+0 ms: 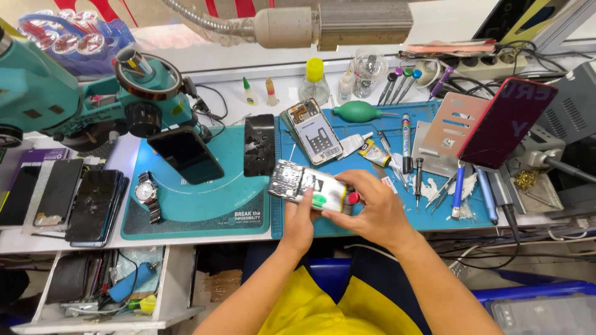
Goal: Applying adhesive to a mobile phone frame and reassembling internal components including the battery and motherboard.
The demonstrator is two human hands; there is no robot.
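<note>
Head view shows both hands over the counter's front edge, holding an opened phone. Left hand supports it from below, grip clamped on its edge; right hand closes on its right end, near a red-capped tool. I judge steady support and light pressure serve best.

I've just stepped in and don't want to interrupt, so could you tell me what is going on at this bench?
A person seated at a cluttered repair bench holds an opened phone, its back cover off and internals showing, above the blue work mat. The left hand supports it from below, while the right hand grips its near end beside a red-tipped tool. A second opened phone lies further back on the mat, and a microscope stands to the left.
</note>
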